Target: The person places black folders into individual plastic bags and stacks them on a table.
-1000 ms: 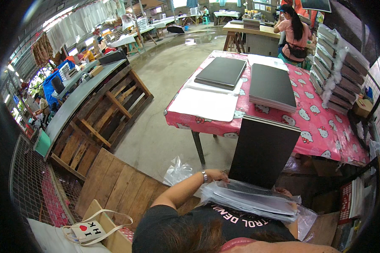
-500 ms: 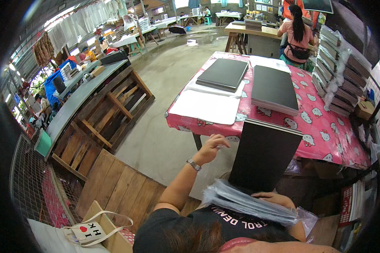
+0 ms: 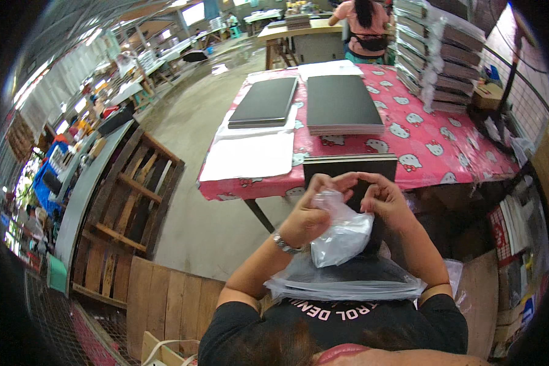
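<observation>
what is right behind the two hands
Black boards, with the pink table beyond. The left hand, right hand and clear plastic hide much of the boards' front.

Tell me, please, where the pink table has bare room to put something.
Bare pink cloth lies right of the thicker black-topped stack, in front of the tall wrapped stacks; only a narrow strip separates that stack from the upright black panels. The left is crowded with white sheets and a thinner black stack.

Glossy, crinkled plastic bag (image 3: 344, 240)
</observation>
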`<move>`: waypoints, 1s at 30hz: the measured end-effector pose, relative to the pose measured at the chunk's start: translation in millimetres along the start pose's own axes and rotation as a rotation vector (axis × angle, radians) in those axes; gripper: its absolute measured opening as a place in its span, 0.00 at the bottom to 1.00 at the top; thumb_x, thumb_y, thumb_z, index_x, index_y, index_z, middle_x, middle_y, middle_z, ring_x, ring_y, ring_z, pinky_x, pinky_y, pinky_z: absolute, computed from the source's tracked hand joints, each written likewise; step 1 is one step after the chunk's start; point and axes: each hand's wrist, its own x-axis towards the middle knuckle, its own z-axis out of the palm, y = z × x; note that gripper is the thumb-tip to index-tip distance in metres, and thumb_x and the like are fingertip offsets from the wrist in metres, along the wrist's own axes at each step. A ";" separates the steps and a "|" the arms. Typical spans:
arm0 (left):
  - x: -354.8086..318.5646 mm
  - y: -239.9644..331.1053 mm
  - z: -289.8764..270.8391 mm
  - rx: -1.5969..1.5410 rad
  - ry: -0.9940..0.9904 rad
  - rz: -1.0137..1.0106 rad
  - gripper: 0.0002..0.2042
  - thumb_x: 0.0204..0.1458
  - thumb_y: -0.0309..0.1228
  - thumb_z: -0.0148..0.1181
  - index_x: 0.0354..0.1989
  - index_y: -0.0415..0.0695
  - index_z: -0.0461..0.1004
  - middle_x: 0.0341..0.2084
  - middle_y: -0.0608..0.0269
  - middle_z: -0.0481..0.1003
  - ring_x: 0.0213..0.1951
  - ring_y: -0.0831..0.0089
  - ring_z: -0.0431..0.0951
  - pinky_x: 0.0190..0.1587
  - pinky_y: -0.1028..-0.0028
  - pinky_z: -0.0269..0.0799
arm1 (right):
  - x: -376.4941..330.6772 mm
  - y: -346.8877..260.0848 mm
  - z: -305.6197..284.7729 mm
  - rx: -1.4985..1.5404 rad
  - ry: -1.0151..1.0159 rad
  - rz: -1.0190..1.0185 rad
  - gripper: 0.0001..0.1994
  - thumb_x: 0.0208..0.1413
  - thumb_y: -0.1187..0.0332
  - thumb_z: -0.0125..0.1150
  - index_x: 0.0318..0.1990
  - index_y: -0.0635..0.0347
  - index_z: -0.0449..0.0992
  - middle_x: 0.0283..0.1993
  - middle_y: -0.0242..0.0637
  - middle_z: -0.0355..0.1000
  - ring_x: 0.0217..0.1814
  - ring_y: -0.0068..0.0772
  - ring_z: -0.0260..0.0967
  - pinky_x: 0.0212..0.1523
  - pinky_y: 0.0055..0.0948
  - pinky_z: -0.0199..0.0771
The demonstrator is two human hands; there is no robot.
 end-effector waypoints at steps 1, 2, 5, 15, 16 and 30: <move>-1.3 0.7 -4.9 -0.013 0.036 -0.006 0.25 0.35 0.19 0.64 0.43 0.50 0.61 0.62 0.49 0.54 0.64 0.61 0.53 0.66 0.65 0.45 | -1.3 -2.1 -11.1 -0.019 0.062 0.035 0.34 0.48 0.71 0.63 0.63 0.58 0.56 0.27 0.29 0.68 0.29 0.16 0.66 0.33 0.20 0.69; -0.4 -2.1 -6.4 -0.018 0.054 0.002 0.26 0.35 0.19 0.64 0.44 0.50 0.61 0.63 0.49 0.52 0.64 0.61 0.53 0.65 0.65 0.46 | 0.2 -2.5 -15.1 -0.011 0.065 -0.089 0.35 0.47 0.70 0.65 0.63 0.57 0.55 0.27 0.30 0.68 0.29 0.20 0.67 0.34 0.23 0.70; 0.5 -11.8 -7.3 -0.015 0.065 -0.018 0.29 0.33 0.18 0.62 0.46 0.52 0.61 0.66 0.53 0.47 0.65 0.65 0.50 0.64 0.68 0.48 | 2.0 -5.4 19.5 0.028 0.090 -0.114 0.30 0.47 0.72 0.65 0.59 0.59 0.61 0.30 0.33 0.69 0.33 0.22 0.69 0.35 0.24 0.70; 6.5 -18.2 -12.3 -0.043 0.123 -0.029 0.34 0.27 0.12 0.52 0.50 0.53 0.61 0.66 0.54 0.46 0.64 0.68 0.52 0.63 0.68 0.54 | 10.7 3.9 33.2 0.033 0.093 -0.123 0.10 0.52 0.72 0.62 0.39 0.61 0.70 0.33 0.29 0.69 0.36 0.18 0.66 0.40 0.22 0.69; 7.7 -16.3 -7.6 0.008 0.090 -0.008 0.34 0.27 0.12 0.51 0.50 0.53 0.61 0.66 0.52 0.46 0.64 0.66 0.52 0.63 0.66 0.53 | 14.2 12.9 25.9 0.043 0.122 -0.140 0.08 0.52 0.72 0.61 0.38 0.61 0.70 0.32 0.28 0.68 0.36 0.18 0.65 0.39 0.21 0.68; 15.0 -9.7 9.9 0.737 0.509 0.116 0.24 0.44 0.15 0.60 0.50 0.41 0.61 0.25 0.64 0.72 0.28 0.81 0.72 0.32 0.82 0.67 | 22.5 1.0 41.2 -0.100 0.361 -0.329 0.06 0.56 0.74 0.56 0.40 0.62 0.70 0.31 0.30 0.67 0.30 0.17 0.63 0.34 0.21 0.67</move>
